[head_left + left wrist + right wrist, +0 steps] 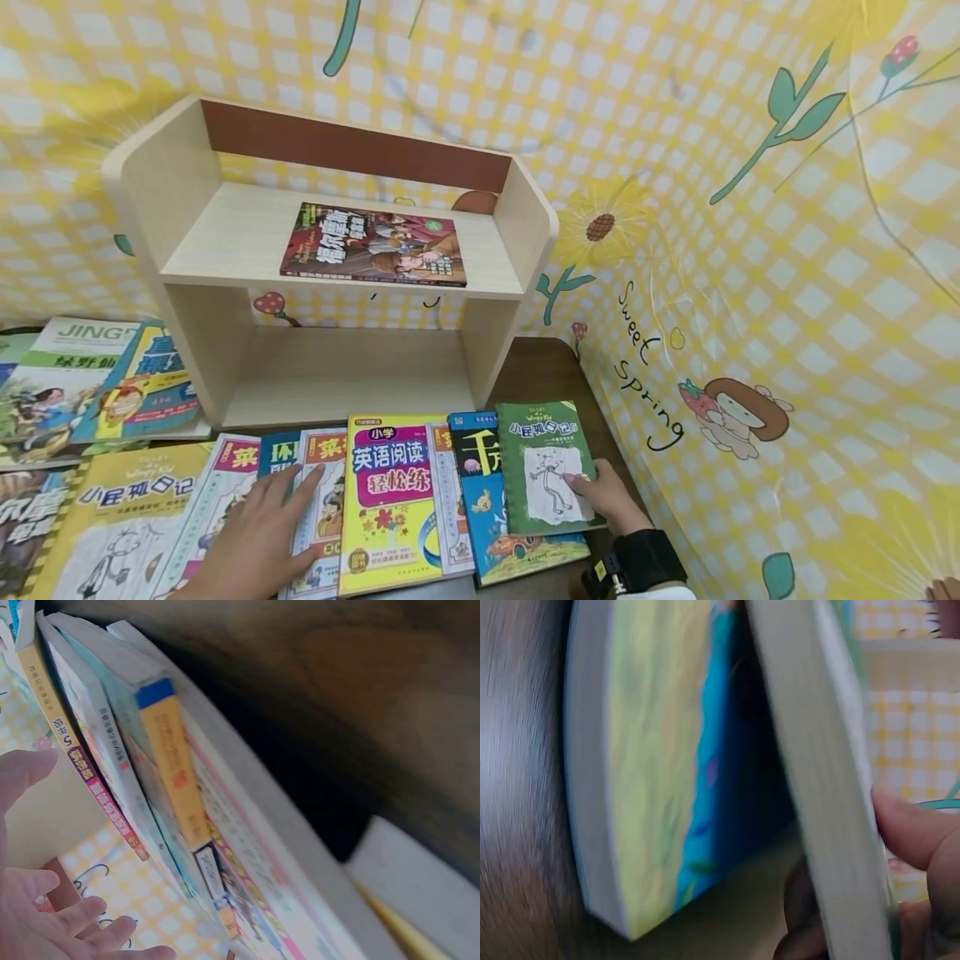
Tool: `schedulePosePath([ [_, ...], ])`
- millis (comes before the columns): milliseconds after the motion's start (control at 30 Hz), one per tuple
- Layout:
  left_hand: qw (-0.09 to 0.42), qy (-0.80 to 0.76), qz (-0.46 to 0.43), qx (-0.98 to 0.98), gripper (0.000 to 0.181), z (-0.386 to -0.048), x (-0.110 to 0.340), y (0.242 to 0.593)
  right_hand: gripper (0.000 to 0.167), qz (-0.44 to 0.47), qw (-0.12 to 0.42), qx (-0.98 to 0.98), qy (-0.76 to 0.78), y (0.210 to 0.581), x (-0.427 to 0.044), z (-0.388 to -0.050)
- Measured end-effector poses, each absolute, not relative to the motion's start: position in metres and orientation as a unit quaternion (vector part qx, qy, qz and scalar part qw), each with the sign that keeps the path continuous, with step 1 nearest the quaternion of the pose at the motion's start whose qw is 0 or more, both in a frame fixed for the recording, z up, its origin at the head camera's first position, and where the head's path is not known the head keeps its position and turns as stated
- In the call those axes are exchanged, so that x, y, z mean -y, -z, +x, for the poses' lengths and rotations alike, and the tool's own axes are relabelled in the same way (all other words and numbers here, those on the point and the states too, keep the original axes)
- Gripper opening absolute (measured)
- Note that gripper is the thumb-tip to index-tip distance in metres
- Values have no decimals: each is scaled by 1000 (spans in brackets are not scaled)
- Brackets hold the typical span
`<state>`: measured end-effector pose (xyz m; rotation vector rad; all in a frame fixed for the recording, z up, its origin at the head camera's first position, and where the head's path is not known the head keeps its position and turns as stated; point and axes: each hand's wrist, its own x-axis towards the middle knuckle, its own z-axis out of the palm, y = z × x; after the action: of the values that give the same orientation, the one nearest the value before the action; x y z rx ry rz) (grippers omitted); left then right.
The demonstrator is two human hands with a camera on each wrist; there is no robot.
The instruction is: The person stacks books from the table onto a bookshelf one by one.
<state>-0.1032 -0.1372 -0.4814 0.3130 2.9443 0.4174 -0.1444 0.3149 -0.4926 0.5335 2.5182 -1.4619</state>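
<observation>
My right hand [609, 498] grips the right edge of a green book [546, 467], thumb on its cover and fingers beneath. In the right wrist view the green book's page block [832, 780] stands tilted above a blue and yellow book [660, 765], pinched by the right hand [922, 862]. The blue book [487, 500] lies partly under it. My left hand [258, 533] hovers with spread fingers over comic-style books [324, 483], left of a yellow book [390, 533]. In the left wrist view the left hand [52, 900] is beside a row of book edges [180, 757].
A wooden two-level shelf [345, 375] stands behind the books, with a dark red book [375, 246] lying on its upper board. More books [75, 375] lie at the left. Patterned yellow cloth [750, 250] hangs behind and to the right of the dark table [540, 371].
</observation>
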Motion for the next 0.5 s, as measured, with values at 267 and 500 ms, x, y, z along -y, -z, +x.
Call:
schedulePosePath([
  [267, 85, -209, 113, -968, 98, -104, 118, 477, 31, 136, 97, -835, 524, 480, -294, -133],
  [500, 129, -289, 108, -942, 101, -108, 107, 471, 47, 58, 191, -811, 549, 467, -268, -123],
])
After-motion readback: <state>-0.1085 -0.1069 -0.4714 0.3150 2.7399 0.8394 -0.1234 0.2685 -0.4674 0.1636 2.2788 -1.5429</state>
